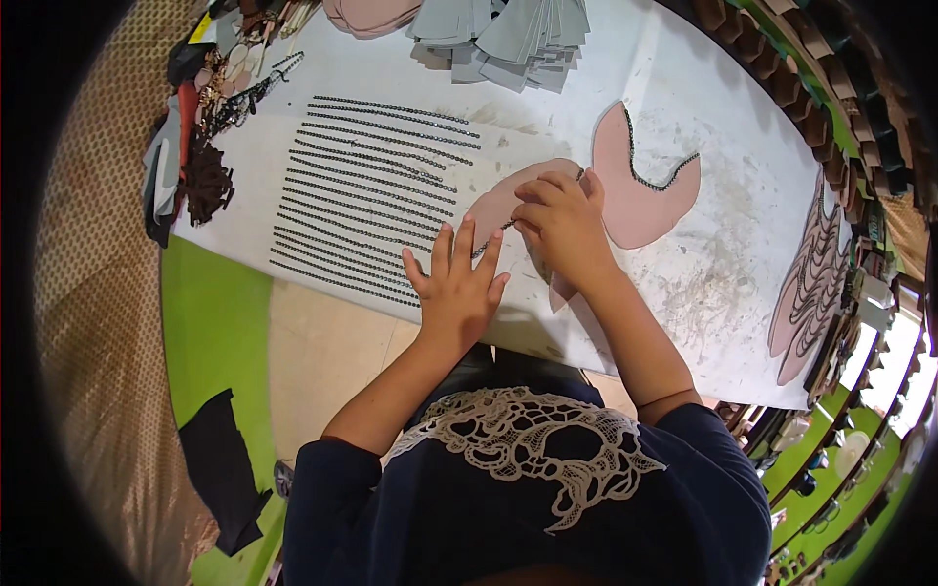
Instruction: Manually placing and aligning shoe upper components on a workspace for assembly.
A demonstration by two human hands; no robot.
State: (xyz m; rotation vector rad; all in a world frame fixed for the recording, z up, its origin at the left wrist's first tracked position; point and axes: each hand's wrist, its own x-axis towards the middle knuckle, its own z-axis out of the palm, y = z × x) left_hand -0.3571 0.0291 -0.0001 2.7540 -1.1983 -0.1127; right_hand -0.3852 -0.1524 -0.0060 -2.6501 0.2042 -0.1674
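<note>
A pink curved cut-out piece lies on the white table under both my hands, with a dark beaded trim strip along its near edge. My left hand is spread flat, fingertips at the left end of that strip. My right hand has its fingers bent and pinched on the strip at the piece's edge; part of the strip is hidden beneath it. Just right of it lies another pink piece, its inner curve lined with the same dark beading. Several loose beaded strips lie in rows to the left.
Grey cut pieces are fanned at the far edge, beside more pink pieces. Trimmed pink pieces overlap at the right edge. Chains, cords and fabric scraps are heaped at the far left. Black cloth lies lower left.
</note>
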